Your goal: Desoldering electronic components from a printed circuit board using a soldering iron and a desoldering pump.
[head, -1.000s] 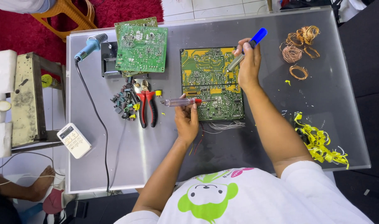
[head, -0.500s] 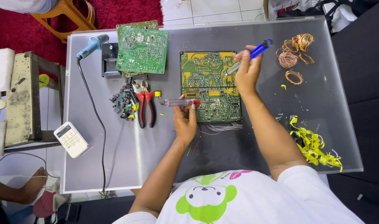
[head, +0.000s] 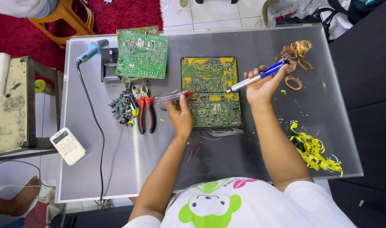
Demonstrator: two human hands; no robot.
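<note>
A green and yellow circuit board [head: 212, 90] lies solder side up in the middle of the grey table [head: 243, 164]. My left hand [head: 180, 113] grips a screwdriver [head: 169, 98] with a clear handle and red collar, its shaft laid across the board. My right hand [head: 260, 86] holds a blue and silver desoldering pump [head: 256, 77], tip pointing down-left onto the board's right part. Thin wires [head: 218, 134] trail from the board's near edge.
Two stacked green circuit boards [head: 142, 55] lie at the back left beside a blue soldering tool [head: 91, 50] with a black cord. Red-handled pliers [head: 145, 110] and small loose components [head: 121, 110] sit left of my hand. Copper coils [head: 296, 52], yellow scraps [head: 313, 148], a white remote [head: 67, 145].
My right hand has lowered the desoldering pump and tilted it flatter, bringing its tip onto the board. My left hand with the screwdriver has stayed in place.
</note>
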